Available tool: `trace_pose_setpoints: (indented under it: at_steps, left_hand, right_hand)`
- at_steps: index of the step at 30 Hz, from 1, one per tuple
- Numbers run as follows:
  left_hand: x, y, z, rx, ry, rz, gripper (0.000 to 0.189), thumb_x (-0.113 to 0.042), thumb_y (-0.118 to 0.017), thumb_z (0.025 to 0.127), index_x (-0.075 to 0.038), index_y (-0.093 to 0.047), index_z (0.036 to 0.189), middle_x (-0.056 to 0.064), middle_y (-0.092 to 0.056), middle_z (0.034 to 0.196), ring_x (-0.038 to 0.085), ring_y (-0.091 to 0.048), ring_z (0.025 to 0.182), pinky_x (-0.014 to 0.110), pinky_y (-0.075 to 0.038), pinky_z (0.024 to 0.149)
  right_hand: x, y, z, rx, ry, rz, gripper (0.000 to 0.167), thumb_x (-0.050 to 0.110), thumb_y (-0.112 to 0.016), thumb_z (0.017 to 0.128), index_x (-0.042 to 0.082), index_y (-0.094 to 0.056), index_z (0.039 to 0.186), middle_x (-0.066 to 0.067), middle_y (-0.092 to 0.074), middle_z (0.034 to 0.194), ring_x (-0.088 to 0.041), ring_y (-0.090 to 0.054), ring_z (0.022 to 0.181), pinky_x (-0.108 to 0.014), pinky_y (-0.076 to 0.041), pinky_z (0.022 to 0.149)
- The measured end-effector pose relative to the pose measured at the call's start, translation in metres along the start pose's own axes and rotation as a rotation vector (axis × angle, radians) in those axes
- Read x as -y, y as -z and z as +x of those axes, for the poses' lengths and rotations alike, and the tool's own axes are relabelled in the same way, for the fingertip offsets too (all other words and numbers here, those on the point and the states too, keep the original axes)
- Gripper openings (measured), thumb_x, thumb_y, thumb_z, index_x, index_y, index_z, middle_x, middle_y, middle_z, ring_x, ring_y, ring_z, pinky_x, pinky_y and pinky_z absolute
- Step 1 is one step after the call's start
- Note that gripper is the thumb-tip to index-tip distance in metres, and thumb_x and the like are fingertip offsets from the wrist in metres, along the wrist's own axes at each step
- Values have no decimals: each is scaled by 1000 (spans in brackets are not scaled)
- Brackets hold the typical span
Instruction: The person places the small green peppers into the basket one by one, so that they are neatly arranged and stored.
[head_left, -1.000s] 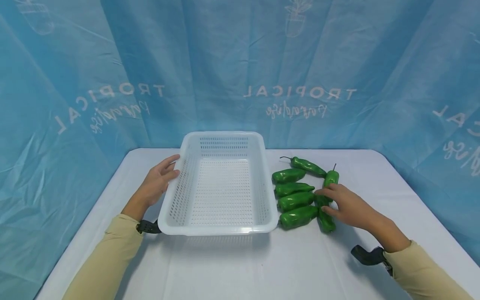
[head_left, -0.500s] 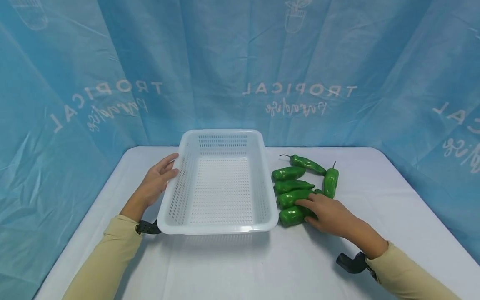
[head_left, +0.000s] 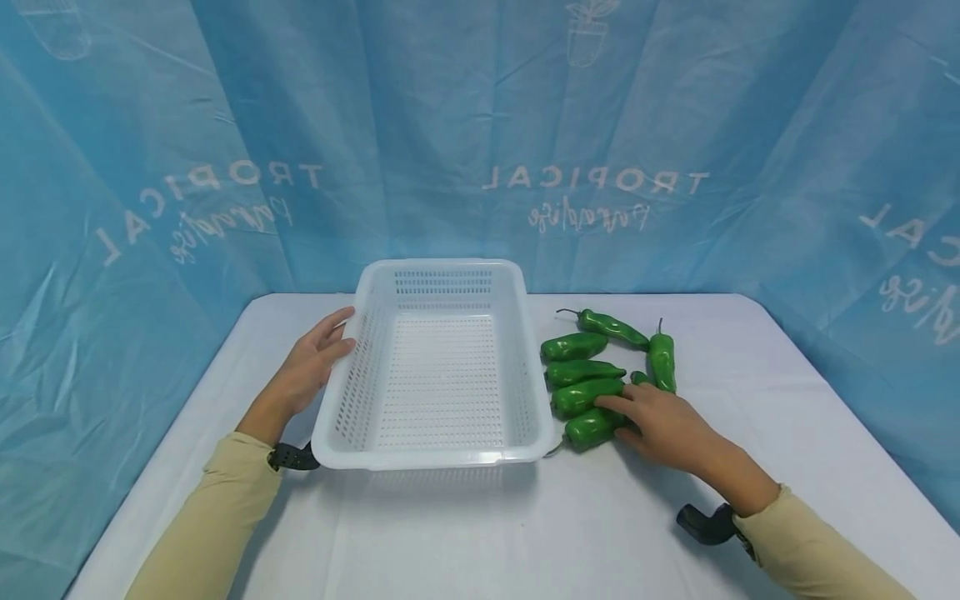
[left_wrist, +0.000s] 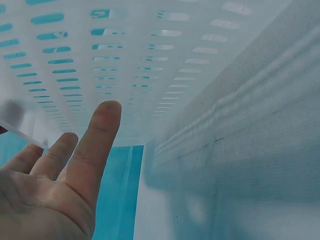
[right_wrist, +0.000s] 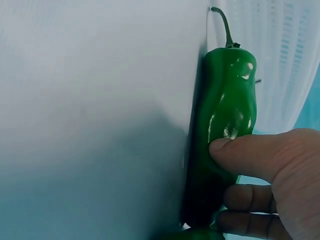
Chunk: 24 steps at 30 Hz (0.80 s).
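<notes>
A blue curtain (head_left: 420, 108) is filling the top and sides of the frame. Below it, a white surface (head_left: 420, 542) is reaching to the bottom edge. The basket (head_left: 431, 459) is sitting mid-frame. At centre left, the left grip (head_left: 303, 367) is holding its rim, thumb over, fingers beneath. At centre right, the right grip (head_left: 671, 425) is grasping the lowest pepper (head_left: 590, 429) by thumb and fingers, near the basket's lower right corner. 3 more peppers (head_left: 585, 372) are lying above, 1 slanted pepper (head_left: 613, 327) is topping them, 1 right-hand pepper (head_left: 662, 360) is pointing its stem upward, and 1 hidden pepper (head_left: 639, 377) is barely showing.
</notes>
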<state>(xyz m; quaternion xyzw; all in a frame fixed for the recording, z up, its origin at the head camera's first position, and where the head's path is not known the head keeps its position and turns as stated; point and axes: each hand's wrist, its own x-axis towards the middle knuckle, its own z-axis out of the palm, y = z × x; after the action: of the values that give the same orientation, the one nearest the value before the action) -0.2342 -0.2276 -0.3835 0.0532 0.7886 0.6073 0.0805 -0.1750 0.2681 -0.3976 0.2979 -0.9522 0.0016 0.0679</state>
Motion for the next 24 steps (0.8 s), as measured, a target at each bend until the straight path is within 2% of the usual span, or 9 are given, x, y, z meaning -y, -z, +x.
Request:
trace_pose_setpoints:
  at_steps: [3, 5, 12, 16, 20, 24]
  left_hand:
    - [-1, -1, -1, -4, -1, 14, 69, -32, -50, 104, -23, -12, 161, 9, -25, 165, 23, -54, 128, 24, -55, 88]
    - [-2, -1, -1, -6, -1, 19, 69, -32, -50, 104, -23, -12, 161, 9, -25, 165, 24, -54, 128, 24, -55, 89]
    - [-2, -1, -1, -1, -2, 0, 68, -31, -50, 104, -22, -13, 161, 10, -26, 165, 3, -60, 109, 22, -56, 84]
    - [-1, -1, -1, 1, -8, -5, 69, -31, -50, 104, -22, -12, 161, 11, -26, 165, 0, -60, 106, 22, -56, 84]
    - [-1, -1, -1, 4, -11, -13, 69, -33, -50, 104, -23, -12, 161, 11, -27, 165, -1, -59, 107, 20, -56, 84]
    - [0, -1, 0, 4, -9, -11, 69, -33, -50, 104, -23, -12, 161, 11, -27, 165, -1, -59, 107, 21, -56, 84]
  right_hand:
    - [-7, -2, -2, -7, -11, -19, 48, 15, -83, 77, 17, -68, 123, 2, -58, 85, -9, -49, 72, -25, -43, 59]
    - [-11, -2, -4, -8, -18, -22, 48, 14, -83, 78, 17, -68, 123, 2, -55, 82, -8, -43, 69, -24, -39, 58]
    - [-26, -1, -12, -30, -22, -35, 45, 9, -79, 80, 17, -69, 123, 1, -52, 80, -9, -40, 67, -24, -36, 57]
    - [-34, 2, -17, -54, -8, -44, 42, 6, -76, 83, 18, -70, 122, 1, -50, 77, -9, -37, 64, -23, -33, 56]
    - [-40, 5, -21, -39, -14, -31, 40, 6, -73, 85, 18, -70, 123, -2, -57, 82, -10, -43, 67, -25, -37, 57]
    - [-41, 6, -23, -8, -48, -4, 35, 10, -69, 90, 16, -69, 124, -6, -65, 94, -15, -56, 77, -33, -48, 63]
